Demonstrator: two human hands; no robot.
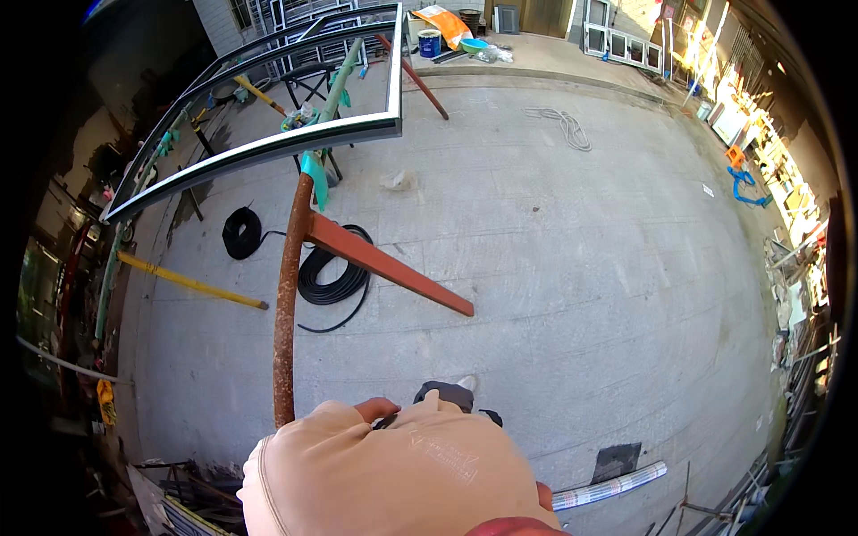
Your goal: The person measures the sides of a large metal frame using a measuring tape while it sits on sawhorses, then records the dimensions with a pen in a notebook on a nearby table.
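My left hand [378, 409] is at the front of my waist, partly covered by my peach shirt [393, 473]. Its visible fingers curl in beside a small dark thing that I cannot make out. Of my right hand or wrist, only a sliver of skin [544, 496] shows past the shirt's right side, with the fingers hidden. Beside that sliver, a long shiny wrapped bundle [612, 486] extends to the right; whether I touch it cannot be seen. Ahead to the left, a large black-and-white window frame [259, 161] lies across a rusty stand [288, 295] padded with green wrapping.
A sloping red-brown leg [393, 266] juts from the stand over the concrete. Black coils [332, 275] and a smaller coil [241, 233] lie beneath. Farther off are a pale rope [572, 132], a blue bucket [430, 43] and window panels [623, 48]. Clutter lines the right wall.
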